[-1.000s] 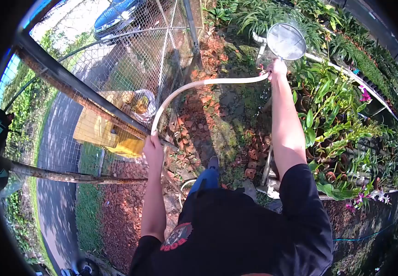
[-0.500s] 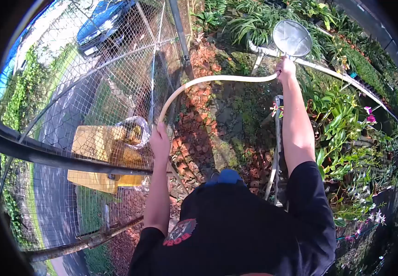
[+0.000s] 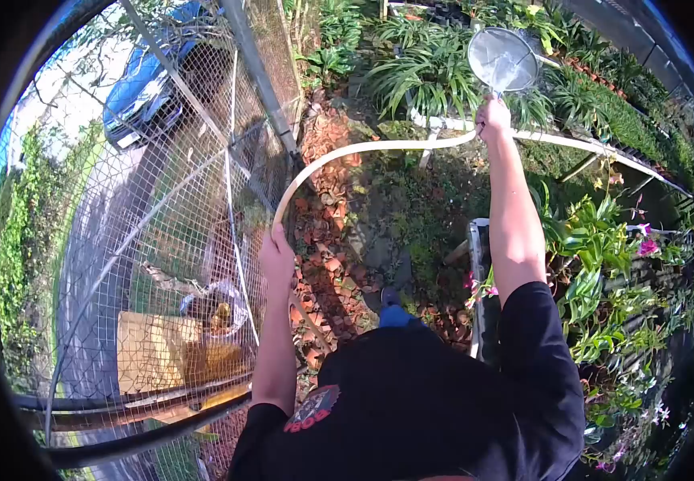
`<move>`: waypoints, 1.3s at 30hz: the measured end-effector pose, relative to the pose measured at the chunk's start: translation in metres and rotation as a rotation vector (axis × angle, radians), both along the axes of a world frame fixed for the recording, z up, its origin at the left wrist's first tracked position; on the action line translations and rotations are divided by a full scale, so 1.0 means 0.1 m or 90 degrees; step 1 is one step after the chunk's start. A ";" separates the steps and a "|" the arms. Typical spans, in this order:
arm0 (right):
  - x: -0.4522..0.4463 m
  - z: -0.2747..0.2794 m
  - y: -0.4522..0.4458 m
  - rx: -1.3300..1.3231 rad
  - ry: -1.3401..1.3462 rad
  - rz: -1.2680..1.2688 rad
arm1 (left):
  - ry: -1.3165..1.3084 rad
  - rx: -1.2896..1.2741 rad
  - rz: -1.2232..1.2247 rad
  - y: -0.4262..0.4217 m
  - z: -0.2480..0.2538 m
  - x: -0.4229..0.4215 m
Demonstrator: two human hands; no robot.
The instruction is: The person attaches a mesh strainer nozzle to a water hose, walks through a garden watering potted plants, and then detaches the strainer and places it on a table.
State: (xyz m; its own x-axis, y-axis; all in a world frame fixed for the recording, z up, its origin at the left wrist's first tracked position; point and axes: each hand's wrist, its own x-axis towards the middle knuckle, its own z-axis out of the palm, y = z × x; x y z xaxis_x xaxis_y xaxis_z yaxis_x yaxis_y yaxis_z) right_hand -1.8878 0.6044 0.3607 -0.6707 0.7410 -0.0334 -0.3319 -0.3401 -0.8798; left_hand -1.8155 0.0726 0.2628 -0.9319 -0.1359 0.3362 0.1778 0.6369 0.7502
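Note:
A pale cream hose (image 3: 363,147) arches between my hands in the head view. My left hand (image 3: 277,255) is closed around its lower stretch, beside the wire fence. With my arm stretched forward, my right hand (image 3: 494,118) grips the hose's far end. Just beyond that fist is a round, greyish, see-through disc (image 3: 504,60) with a darker rim, like a mesh head. A bit of blue shows where it meets my fingers. How the disc joins the hose is hidden by my hand. Below my left hand the hose continues towards the ground.
A wire fence (image 3: 179,216) with metal posts runs along the left, with a yellow container (image 3: 159,353) and a blue vehicle (image 3: 151,88) beyond. Flowering plants (image 3: 603,264) crowd the right. A white rail (image 3: 579,144) crosses ahead. Brown leaves (image 3: 323,184) litter the path.
The view has shifted forward along the path; the fence, container and right-hand plants sit lower in the picture. A foot now shows below me. Both hands keep their hold on the hose.

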 end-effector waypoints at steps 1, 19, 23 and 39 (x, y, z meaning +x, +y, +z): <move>-0.17 0.04 0.09 0.013 -0.002 0.000 | 0.001 0.006 0.000 0.14 0.03 -0.27; -3.33 0.14 1.46 -0.049 0.028 0.077 | 0.007 0.074 0.042 1.62 0.02 -3.62; -4.26 0.06 1.90 -0.024 0.006 0.079 | 0.005 0.034 -0.009 1.92 0.00 -4.61; -7.67 0.13 3.09 -0.014 -0.035 0.003 | -0.019 0.017 -0.011 3.08 0.22 -8.26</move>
